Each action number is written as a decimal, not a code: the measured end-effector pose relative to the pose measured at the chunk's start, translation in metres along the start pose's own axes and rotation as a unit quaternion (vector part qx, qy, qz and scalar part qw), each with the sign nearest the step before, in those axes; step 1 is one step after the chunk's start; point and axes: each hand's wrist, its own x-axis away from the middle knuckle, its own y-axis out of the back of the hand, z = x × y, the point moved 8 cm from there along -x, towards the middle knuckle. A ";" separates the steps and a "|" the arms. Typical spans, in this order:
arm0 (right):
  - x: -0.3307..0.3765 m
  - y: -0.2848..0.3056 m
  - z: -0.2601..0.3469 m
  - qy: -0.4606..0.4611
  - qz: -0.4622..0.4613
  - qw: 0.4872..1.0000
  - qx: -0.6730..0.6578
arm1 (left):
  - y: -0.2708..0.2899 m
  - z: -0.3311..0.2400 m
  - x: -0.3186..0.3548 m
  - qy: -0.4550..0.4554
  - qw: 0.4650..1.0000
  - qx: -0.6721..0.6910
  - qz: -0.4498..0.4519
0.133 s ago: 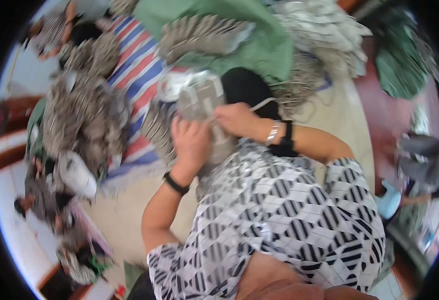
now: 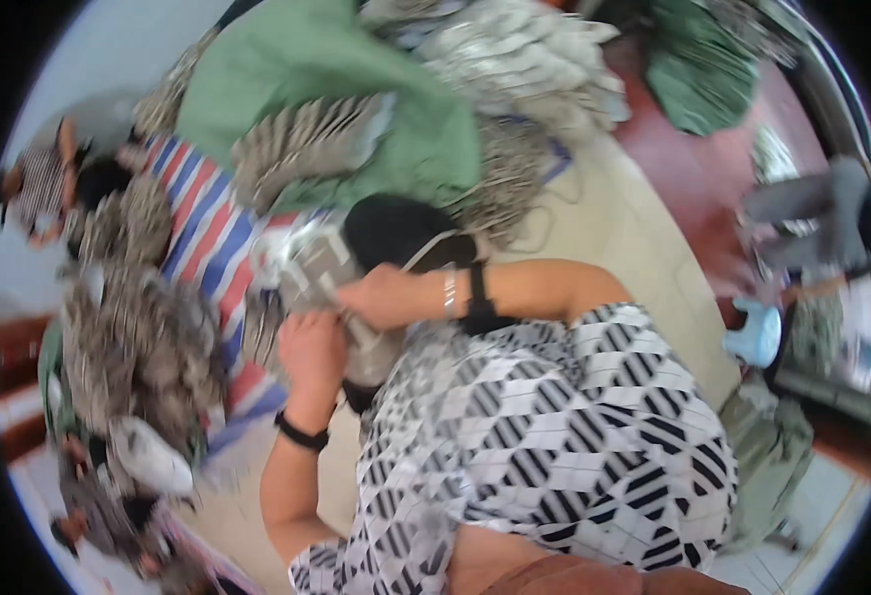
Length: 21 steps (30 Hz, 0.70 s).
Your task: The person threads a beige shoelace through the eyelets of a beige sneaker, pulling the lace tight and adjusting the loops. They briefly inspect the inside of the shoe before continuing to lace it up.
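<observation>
A grey-brown fabric piece with pale strips, like a shoe upper [image 2: 318, 270], lies over my lap and is blurred by motion. My left hand [image 2: 313, 349] is closed on its near left edge, fingers bent. From the right, my right hand [image 2: 388, 296] grips the same piece, thumb and fingers together; their tips are partly hidden. Just beyond my right hand is a rounded black thing [image 2: 391, 230], with a thin white cord [image 2: 429, 248] running across it. At the piece's far left sits a blurred whitish bundle [image 2: 275, 248].
Stacked grey-brown pieces [image 2: 301, 147] rest on a green cloth [image 2: 257, 74] ahead. White pieces [image 2: 515, 59] are piled at far right, and a large brown heap [image 2: 128, 347] stands left beside a striped sheet [image 2: 197, 223]. Other people sit at left. A light-blue stool [image 2: 754, 332] stands right.
The whole view has shifted, so my hands and the piece appear further left and lower. Both hands stay on the piece.
</observation>
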 end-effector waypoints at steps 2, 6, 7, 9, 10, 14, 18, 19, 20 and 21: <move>-0.004 0.004 -0.008 -0.046 0.048 0.997 -0.041 | 0.002 0.005 -0.016 0.051 0.996 0.047 0.061; -0.001 0.029 -0.009 -0.059 -0.010 0.998 0.001 | -0.007 0.008 -0.023 0.102 0.984 0.109 0.101; 0.002 0.039 -0.004 -0.015 -0.074 0.997 0.033 | -0.006 0.006 -0.022 0.086 0.986 0.114 0.081; 0.009 0.043 -0.007 -0.032 -0.044 0.997 -0.052 | -0.007 0.010 -0.013 0.069 0.990 0.121 0.034; 0.013 0.044 -0.005 -0.035 -0.025 0.994 -0.097 | 0.002 0.009 -0.006 0.053 0.992 0.112 0.005; 0.075 0.000 -0.026 -0.368 0.232 0.724 -0.535 | -0.021 0.041 0.019 0.170 0.938 0.285 0.102; 0.063 -0.029 -0.037 -0.345 0.052 0.487 -0.800 | -0.014 0.007 -0.006 0.121 0.985 0.037 0.119; 0.060 -0.030 -0.040 -0.370 0.011 0.454 -0.811 | -0.016 0.002 -0.007 0.122 0.985 0.021 0.123; 0.055 -0.022 -0.036 -0.335 -0.010 0.408 -0.849 | -0.025 0.006 -0.002 0.122 0.984 0.008 0.128; 0.052 -0.019 -0.044 -0.321 -0.040 0.417 -0.849 | -0.028 0.013 0.007 0.102 0.989 0.078 0.069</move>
